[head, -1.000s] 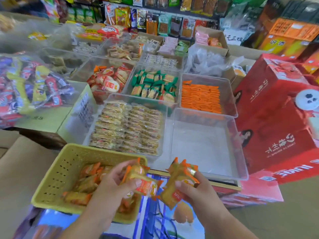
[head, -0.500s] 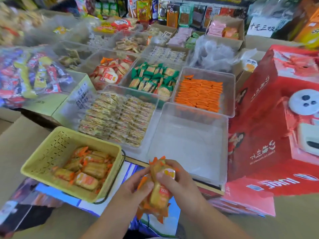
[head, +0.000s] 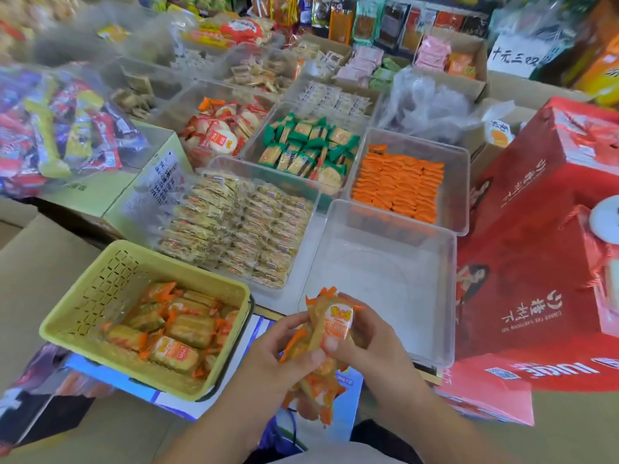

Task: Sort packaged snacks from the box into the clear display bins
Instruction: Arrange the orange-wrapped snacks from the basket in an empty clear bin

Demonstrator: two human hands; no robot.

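Just in front of the empty bin (head: 378,286), low in the view, two hands hold a small bunch of packs (head: 335,321) up in the air. The left hand (head: 268,358) curls its fingers round the bunch from the left. The right hand (head: 375,346) grips it from the right, with the thumb pressed on the white label of the top pack. The bunch is at the front edge of the bin and not yet inside it. More packs of the same kind lie in the yellow basket (head: 100,296) off to the left. These packs look very light. The wrappers are thin and shiny, so they are likely slippery and may slide over each other when a few are held at once. One or two packs hang low under the hands and could drop out. The food inside looks like a soft or crumbly block, so a hard squeeze might crush it. The best place to hold seems to be the fat middle of each pack, with fingers on both flat sides. The frilly orange ends are thin and floppy and give a poor hold.
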